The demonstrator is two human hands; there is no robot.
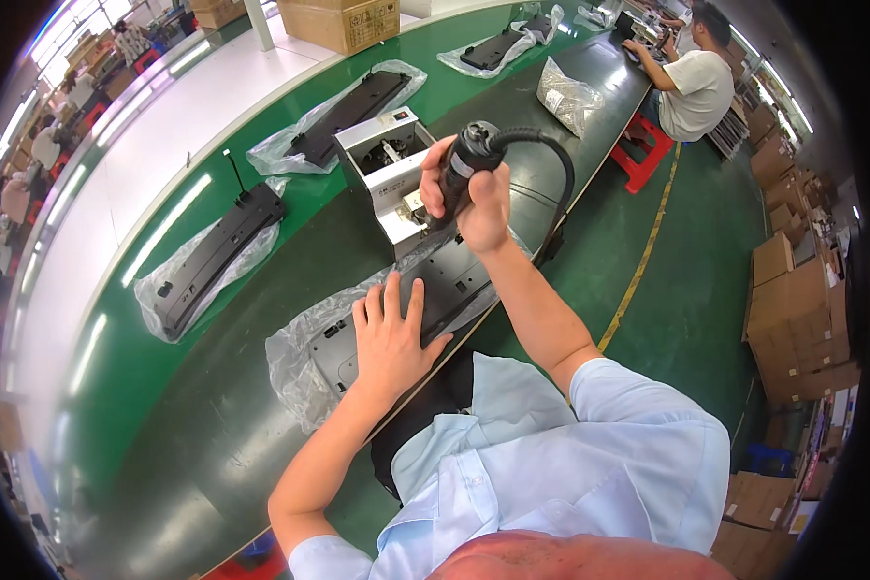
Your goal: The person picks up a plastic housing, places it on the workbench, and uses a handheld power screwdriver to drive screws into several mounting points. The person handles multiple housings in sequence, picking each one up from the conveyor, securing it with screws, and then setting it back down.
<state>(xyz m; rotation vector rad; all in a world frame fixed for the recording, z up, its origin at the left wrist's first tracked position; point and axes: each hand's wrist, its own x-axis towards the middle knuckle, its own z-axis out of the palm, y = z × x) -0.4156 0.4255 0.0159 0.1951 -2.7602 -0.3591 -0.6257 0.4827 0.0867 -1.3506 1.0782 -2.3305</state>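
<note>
Right hand (481, 198) grips a black corded driver (469, 159) upright, tip down over the grey panel (425, 300) at the worktop (213, 425) edge. Left hand (389, 333) lies flat, fingers spread, pinning the panel on its plastic bag (295, 362). White screw feeder (389, 159) sits at 12 o'clock from the panel. Bagged black panels (208, 256) wait at 10 o'clock. Screwing looks underway; how many screws are in cannot be told.

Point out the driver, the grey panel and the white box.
driver (472, 155), head view, on its black body above the right hand.
grey panel (454, 275), head view, on its bare top face.
white box (396, 179), head view, on its front wall.
</note>
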